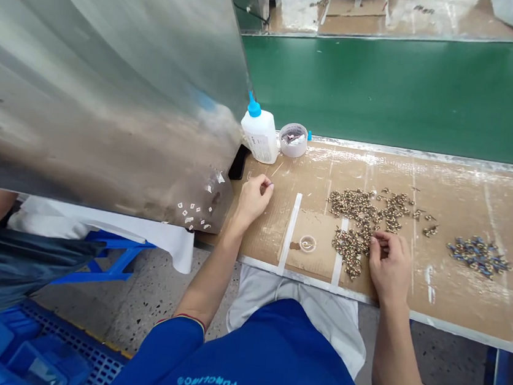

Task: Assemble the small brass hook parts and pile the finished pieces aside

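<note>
Blue shirt [241, 364], left hand [253, 203], contents unclear

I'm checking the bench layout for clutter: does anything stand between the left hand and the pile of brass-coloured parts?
Only a flat white tape strip crosses the way, stuck on the cardboard bench top between the left hand and the pile of brass-coloured parts. A small clear dish sits just off that line, nearer the bench's front edge.
</note>
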Tool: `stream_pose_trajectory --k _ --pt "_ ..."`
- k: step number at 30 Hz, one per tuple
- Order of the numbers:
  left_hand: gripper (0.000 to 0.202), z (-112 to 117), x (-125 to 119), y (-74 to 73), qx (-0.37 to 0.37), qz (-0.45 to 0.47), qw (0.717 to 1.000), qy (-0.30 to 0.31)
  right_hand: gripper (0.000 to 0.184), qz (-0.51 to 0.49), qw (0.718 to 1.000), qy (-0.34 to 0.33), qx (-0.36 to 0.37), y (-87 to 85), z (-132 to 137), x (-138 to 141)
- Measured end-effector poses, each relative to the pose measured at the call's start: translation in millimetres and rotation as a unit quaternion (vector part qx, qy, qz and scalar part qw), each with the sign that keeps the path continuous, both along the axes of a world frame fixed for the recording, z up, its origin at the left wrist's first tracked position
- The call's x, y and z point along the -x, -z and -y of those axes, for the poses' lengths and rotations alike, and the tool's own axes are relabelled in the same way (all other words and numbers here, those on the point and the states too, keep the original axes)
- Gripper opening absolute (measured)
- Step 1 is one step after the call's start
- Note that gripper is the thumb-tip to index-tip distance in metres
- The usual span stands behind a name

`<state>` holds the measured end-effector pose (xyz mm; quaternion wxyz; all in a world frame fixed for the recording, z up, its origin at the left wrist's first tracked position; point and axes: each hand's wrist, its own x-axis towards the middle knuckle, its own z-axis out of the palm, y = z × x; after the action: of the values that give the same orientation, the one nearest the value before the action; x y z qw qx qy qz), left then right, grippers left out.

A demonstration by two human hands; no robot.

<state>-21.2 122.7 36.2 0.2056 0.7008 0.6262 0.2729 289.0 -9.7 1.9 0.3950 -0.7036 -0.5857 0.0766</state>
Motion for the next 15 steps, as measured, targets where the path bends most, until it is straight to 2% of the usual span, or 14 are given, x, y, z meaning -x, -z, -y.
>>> stream_pose_trajectory --k 3,6,11,15 --pt "0.014 17 -7 15.7 -0.028 0.008 0.999 0.031 0.019 0.002 1.000 0.004 0.010 1.1 2 -1" --pt "0.014 24 -9 25.3 -0.053 0.007 0.997 0.054 0.019 0.017 1.000 -0.003 0.020 1.2 2 -4" --pt "0.012 27 -9 26.8 -0.053 0.018 0.996 0.069 0.021 0.027 0.998 -0.037 0.052 -1.2 0 -11" --pt "0.013 41 -12 26.1 -0.052 0.045 0.995 0.073 0.024 0.016 0.998 -0.033 0.055 -3.5 -1 -14"
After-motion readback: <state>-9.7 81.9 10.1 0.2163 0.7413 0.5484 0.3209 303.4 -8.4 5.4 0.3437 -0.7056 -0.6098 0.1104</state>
